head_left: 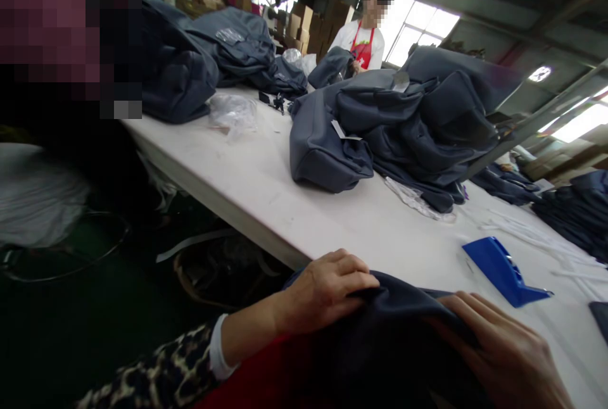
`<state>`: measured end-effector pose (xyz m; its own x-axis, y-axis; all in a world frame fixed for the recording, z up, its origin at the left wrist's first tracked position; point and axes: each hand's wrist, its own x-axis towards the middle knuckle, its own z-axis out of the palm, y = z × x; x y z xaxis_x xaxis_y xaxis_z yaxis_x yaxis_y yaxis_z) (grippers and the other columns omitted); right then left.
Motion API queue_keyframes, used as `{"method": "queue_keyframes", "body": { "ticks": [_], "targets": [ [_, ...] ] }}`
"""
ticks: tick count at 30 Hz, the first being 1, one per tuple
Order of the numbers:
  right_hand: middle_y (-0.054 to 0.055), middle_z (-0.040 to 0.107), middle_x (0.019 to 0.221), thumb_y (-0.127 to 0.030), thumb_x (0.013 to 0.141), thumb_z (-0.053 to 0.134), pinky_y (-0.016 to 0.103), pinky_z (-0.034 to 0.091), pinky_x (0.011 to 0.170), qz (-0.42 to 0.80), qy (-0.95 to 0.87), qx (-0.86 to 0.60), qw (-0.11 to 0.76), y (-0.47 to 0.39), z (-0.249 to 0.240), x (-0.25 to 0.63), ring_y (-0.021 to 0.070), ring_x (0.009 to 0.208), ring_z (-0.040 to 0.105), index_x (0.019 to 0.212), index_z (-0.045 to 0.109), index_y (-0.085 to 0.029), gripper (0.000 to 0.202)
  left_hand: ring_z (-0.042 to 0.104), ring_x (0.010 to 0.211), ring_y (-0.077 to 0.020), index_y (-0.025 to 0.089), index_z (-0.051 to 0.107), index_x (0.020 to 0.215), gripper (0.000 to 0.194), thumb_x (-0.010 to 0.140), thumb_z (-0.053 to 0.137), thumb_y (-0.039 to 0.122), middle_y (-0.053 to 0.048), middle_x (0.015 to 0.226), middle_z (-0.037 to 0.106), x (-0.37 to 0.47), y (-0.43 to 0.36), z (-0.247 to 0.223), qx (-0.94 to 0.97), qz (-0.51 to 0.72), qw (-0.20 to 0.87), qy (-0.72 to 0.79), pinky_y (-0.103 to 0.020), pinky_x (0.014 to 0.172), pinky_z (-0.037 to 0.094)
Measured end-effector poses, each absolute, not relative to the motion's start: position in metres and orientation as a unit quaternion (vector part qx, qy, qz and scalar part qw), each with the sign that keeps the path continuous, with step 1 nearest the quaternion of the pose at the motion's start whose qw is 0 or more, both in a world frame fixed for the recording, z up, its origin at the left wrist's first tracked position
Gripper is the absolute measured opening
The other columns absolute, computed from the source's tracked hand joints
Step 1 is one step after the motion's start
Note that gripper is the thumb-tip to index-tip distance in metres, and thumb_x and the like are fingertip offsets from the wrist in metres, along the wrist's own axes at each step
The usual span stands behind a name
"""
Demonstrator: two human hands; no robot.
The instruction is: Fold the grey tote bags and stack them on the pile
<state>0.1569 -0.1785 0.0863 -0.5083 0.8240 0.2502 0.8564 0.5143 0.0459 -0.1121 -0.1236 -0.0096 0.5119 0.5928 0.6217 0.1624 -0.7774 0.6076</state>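
Beside the table [256, 187], left grip [327, 285] and right grip [506, 339] clamp dark navy, softly creased fabric [403, 301].

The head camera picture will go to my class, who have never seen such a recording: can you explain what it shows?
There is no machine here: a person works with bare hands, and a camera worn on the head looks forward and down. It gives the only picture.

At the bottom, the left hand and right hand grip the edge of some dark cloth.

On the white table lie a heap of dark blue-grey bags or covers, clear plastic and a blue tool, perhaps a tape dispenser. Across the table, a person in a red apron handles similar material.
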Motion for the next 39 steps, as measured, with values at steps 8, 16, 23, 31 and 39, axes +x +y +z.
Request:
{"method": "queue_keyframes", "body": {
  "ticks": [8, 16, 23, 31, 39],
  "targets": [
    [0.0, 0.066, 0.076, -0.05, 0.093, 0.056, 0.025, 0.046, 0.059, -0.059, -0.855, -0.503, 0.112, -0.164, 0.087, 0.15, 0.0159, 0.069, 0.064, 0.087, 0.065, -0.026, 0.026, 0.054, 0.091, -0.0174, 0.015, 0.063, 0.095, 0.011, 0.094, 0.052, 0.016, -0.006, 0.092, 0.065, -0.093, -0.112, -0.017, 0.817, 0.469, 0.267, 0.202, -0.03, 0.086, 0.045],
    [0.002, 0.066, 0.067, -0.064, 0.086, 0.057, 0.029, 0.046, 0.051, -0.008, -0.789, -0.601, 0.128, -0.148, 0.138, 0.171, 0.0181, 0.057, 0.061, 0.077, 0.066, -0.024, 0.042, 0.057, 0.08, -0.0144, 0.015, 0.066, 0.084, 0.011, 0.087, 0.066, 0.026, -0.003, 0.083, 0.062, -0.062, -0.1, 0.029, 0.634, 0.563, 0.486, 0.21, -0.025, 0.075, 0.044],
    [-0.002, 0.063, 0.056, -0.064, 0.079, 0.063, 0.023, 0.041, 0.044, -0.06, -0.794, -0.593, 0.123, -0.116, 0.189, 0.171, 0.0145, 0.05, 0.059, 0.075, 0.07, -0.025, 0.04, 0.062, 0.091, -0.0184, 0.016, 0.069, 0.109, 0.05, 0.065, 0.086, 0.035, -0.005, 0.104, 0.068, -0.058, -0.062, 0.01, 0.542, 0.512, 0.639, 0.188, -0.027, 0.081, 0.049],
    [-0.005, 0.067, 0.067, -0.052, 0.082, 0.046, 0.015, 0.038, 0.06, -0.1, -0.857, -0.505, -0.017, -0.003, 0.231, 0.117, 0.0097, 0.071, 0.066, 0.098, 0.073, -0.005, 0.057, 0.069, 0.071, -0.0179, 0.012, 0.071, 0.097, 0.052, 0.068, 0.082, 0.053, -0.006, 0.085, 0.075, -0.032, -0.086, 0.001, 0.219, 0.575, 0.759, 0.213, -0.028, 0.069, 0.054],
    [0.005, 0.073, 0.097, -0.061, 0.08, 0.054, 0.023, 0.042, 0.074, -0.199, -0.9, -0.352, -0.16, 0.086, 0.189, 0.013, 0.0221, 0.105, 0.067, 0.097, 0.074, -0.008, 0.059, 0.069, 0.101, -0.0248, 0.016, 0.065, 0.117, 0.058, 0.074, 0.08, 0.052, -0.01, 0.109, 0.073, -0.005, -0.087, -0.024, 0.06, 0.655, 0.717, 0.232, -0.033, 0.088, 0.054]
  ]
}}
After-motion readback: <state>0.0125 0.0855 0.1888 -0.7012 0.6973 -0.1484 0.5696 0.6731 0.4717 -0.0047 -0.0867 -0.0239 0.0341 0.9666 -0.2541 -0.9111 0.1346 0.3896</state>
